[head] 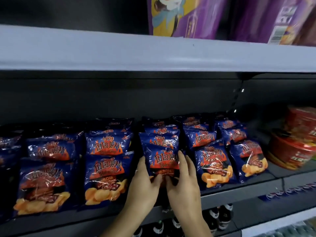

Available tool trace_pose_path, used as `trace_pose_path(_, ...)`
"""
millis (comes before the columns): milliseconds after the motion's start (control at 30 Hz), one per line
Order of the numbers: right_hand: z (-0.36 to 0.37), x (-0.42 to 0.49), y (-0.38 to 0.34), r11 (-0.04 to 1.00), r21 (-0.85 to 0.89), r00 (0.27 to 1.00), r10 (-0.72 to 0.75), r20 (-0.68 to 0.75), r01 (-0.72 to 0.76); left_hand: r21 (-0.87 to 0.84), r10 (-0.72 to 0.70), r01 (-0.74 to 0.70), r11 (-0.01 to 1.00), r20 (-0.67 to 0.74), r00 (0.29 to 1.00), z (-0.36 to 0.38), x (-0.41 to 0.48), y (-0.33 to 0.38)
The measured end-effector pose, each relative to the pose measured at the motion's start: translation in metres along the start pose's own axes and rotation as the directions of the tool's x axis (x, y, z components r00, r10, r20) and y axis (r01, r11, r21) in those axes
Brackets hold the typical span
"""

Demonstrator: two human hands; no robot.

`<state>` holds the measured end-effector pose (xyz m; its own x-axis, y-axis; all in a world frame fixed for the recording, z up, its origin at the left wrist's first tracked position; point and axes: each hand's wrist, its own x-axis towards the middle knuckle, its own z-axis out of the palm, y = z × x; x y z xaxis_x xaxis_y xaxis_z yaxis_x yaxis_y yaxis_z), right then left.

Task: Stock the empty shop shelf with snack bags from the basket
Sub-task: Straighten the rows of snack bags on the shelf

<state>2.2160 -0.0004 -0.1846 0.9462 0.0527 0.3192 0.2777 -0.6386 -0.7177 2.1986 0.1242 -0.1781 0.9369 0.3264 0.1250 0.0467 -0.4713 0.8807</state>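
Observation:
Several dark blue snack bags with flame print lie in rows on the dark shelf (239,190). In the middle row the front snack bag (163,159) stands upright, held between both hands. My left hand (143,183) grips its left edge and lower corner, thumb in front. My right hand (183,178) holds its right edge, fingers along the side and thumb on the lower front. More blue bags (106,177) fill the rows left and right. The basket is out of sight.
A grey shelf board (153,53) runs overhead, with purple boxes (196,16) on top. Red round tubs (294,142) sit at the right end of the shelf. Dark bottles (220,218) stand on the level below.

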Motion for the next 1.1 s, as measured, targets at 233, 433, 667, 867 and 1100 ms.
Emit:
trace_pose_path(233,0.004,0.025,-0.004,0.998,0.064,0.995,-0.023,0.100,0.016,-0.084,-0.043,0.029,0.996,-0.159,0.986,0.021,0.011,-0.001)
trace_pose_path(433,0.009,0.039,0.003,0.988,0.144,0.992,-0.072,0.105,0.056,-0.171,-0.086,0.055,0.984,-0.177,0.980,0.026,0.020,0.000)
trace_pose_path(667,0.004,0.037,0.006,0.920,0.387,0.989,-0.002,0.149,-0.056,-0.222,-0.068,0.030,0.975,-0.163,0.984,0.025,0.012,0.003)
trace_pose_path(867,0.001,0.034,0.003,0.902,0.423,0.987,0.020,0.157,-0.086,-0.206,-0.026,-0.015,0.978,-0.193,0.981,0.026,0.006,0.004)
trace_pose_path(1100,-0.004,0.025,0.000,0.927,0.374,0.996,-0.020,0.090,-0.015,-0.191,-0.020,-0.029,0.981,-0.249,0.968,0.017,0.000,0.009)
